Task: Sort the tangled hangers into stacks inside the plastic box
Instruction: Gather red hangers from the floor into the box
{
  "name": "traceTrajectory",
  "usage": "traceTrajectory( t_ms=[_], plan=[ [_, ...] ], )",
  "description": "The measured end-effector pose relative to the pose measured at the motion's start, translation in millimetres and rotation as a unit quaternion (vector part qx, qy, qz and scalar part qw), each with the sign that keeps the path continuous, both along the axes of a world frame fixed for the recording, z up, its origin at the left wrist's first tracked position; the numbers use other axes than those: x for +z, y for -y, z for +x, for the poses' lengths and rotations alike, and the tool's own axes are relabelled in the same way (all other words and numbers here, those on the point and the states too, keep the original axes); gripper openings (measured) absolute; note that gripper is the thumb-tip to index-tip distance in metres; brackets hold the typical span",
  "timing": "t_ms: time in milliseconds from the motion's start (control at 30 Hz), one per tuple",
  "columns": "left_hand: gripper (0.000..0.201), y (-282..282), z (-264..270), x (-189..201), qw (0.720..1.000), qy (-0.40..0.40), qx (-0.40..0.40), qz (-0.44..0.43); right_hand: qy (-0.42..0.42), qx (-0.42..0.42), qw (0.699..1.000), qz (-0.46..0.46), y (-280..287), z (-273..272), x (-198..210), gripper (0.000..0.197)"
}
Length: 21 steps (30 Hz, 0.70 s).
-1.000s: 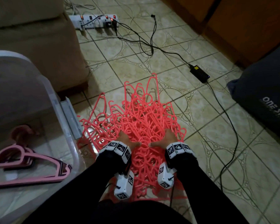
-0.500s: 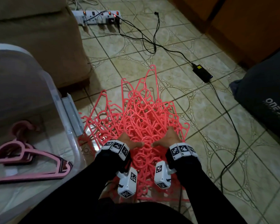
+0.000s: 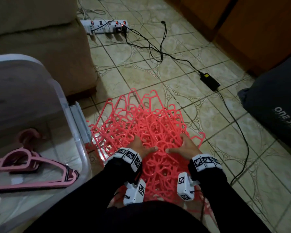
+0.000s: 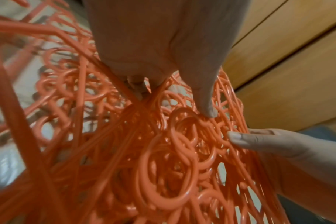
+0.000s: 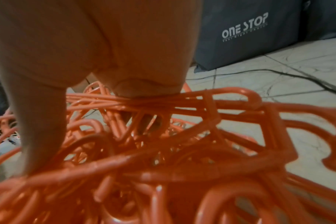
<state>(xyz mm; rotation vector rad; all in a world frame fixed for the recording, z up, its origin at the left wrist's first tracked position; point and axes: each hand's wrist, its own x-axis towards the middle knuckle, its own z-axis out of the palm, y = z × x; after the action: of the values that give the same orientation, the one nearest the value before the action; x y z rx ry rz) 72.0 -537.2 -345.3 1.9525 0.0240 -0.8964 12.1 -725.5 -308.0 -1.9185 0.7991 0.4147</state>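
A tangled heap of coral-red plastic hangers (image 3: 146,128) lies on the tiled floor in front of me. My left hand (image 3: 139,145) digs its fingers into the heap's near left side, curled round a bundle of hanger bars (image 4: 140,97), thumb laid on top. My right hand (image 3: 185,145) grips another bundle of bars (image 5: 144,101) on the near right side, thumb pointing toward the left one. The clear plastic box (image 3: 77,132) stands at the left. A few pink hangers (image 3: 34,165) lie stacked inside it.
A beige sofa (image 3: 40,39) sits behind the box. A power strip (image 3: 106,26), black cables (image 3: 158,51) and a power brick (image 3: 209,80) lie on the floor beyond the heap. A dark grey bag (image 3: 279,98) printed "ONE STOP" is at the right, with wooden cabinets (image 3: 250,27) behind.
Both hands have pulled the heap up and a little apart; its far edge now stands higher and more bunched. The grips have stayed the same.
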Motion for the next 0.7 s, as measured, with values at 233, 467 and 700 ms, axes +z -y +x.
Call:
traceTrajectory(
  t_ms=[233, 467, 700],
  plan=[
    [0.082, 4, 5, 29, 0.997, 0.081, -0.018, -0.004, 0.079, 0.009, 0.997, -0.012, 5, -1, 27, 0.077],
    [0.082, 9, 23, 83, 0.984, 0.17, -0.05, -0.01, 0.147, 0.039, 0.987, -0.05, 13, 13, 79, 0.069],
    [0.064, 11, 50, 164, 0.965, 0.251, -0.023, -0.079, 0.22, 0.088, 0.956, -0.173, 17, 39, 171, 0.067]
  ],
)
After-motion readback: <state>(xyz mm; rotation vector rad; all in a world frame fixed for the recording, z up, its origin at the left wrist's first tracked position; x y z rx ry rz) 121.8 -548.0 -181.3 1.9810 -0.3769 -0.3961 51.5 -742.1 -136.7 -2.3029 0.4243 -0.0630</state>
